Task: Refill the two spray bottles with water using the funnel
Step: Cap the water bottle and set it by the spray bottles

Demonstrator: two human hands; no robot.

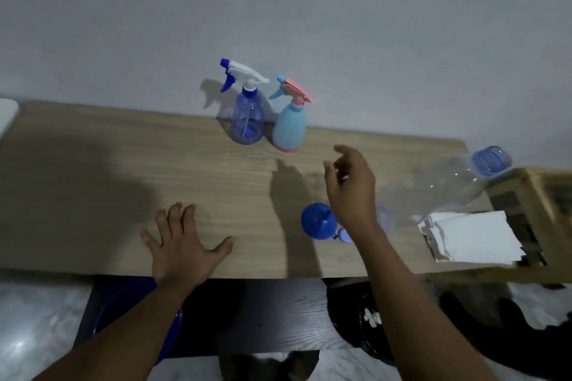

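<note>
— What is found nearest the front edge?
— The left hand [182, 244] is laid flat on the pale wood-grain table [93, 182], fingers spread, nothing grasped. Just beyond, to the right, the small blue plastic funnel [318, 221] is seen lying on the tabletop, apparently wide mouth down. The right hand [353, 185] is raised just beside it, fingers loosely curled, nothing held.
— And farther back?
— To the right, the large clear plastic water bottle with a blue cap [433, 189] is seen near a stack of white paper napkins [470, 235]. At the far edge, against the wall, the translucent blue spray bottle with a white-and-blue trigger [247, 122] and the pale blue spray bottle with a pink trigger and pink base [289, 128] are stood side by side. Both trigger heads are still fitted, so nothing is judged refilled yet.
— What could be spoiled from here?
— Water could be spilled if the funnel is seated loosely in a narrow neck, or if the big bottle is tipped too fast; the napkins could be soaked. A light sprayer could be knocked over by a reaching hand.
— Any writing to be read?
— None can be made out; no label or brand is visible.
</note>
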